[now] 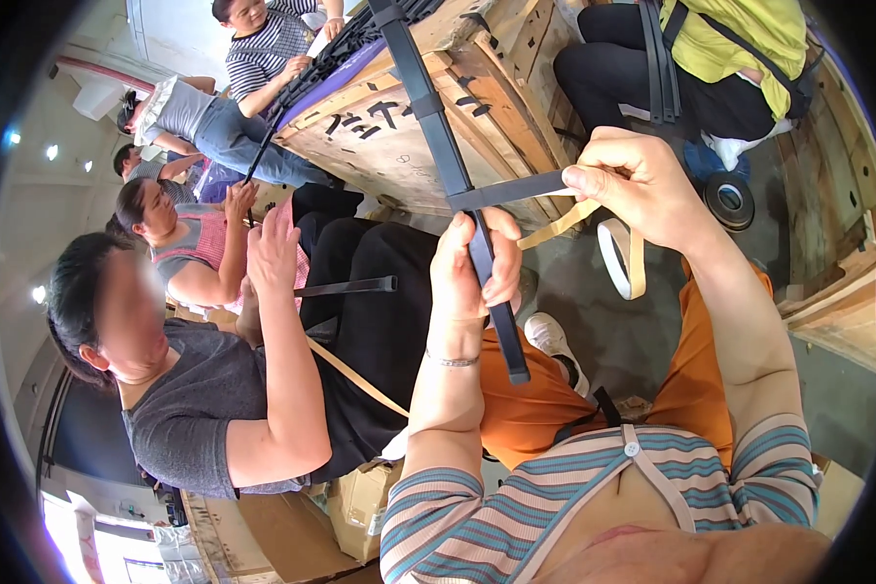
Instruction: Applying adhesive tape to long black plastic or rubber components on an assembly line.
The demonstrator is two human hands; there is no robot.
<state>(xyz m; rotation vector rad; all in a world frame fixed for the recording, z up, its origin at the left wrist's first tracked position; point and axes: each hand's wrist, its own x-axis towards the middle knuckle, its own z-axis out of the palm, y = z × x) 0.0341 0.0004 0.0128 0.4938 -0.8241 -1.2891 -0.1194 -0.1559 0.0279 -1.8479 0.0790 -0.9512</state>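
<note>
My left hand is closed around a long, narrow black bar, which slants from the top of the view down to its end above my lap. Black tape crosses the bar just above that hand and runs out to the right. Its far end is pinched between the thumb and fingers of my right hand. A beige backing strip stretches below the tape, and a curled loop of strip hangs under my right hand. Other darker bands show along the bar higher up.
A wooden crate stands ahead, with dark bars piled on it. A roll of black tape is at the right. To my left a co-worker in a dark shirt sits close, beside another black bar. Wooden boards edge the right.
</note>
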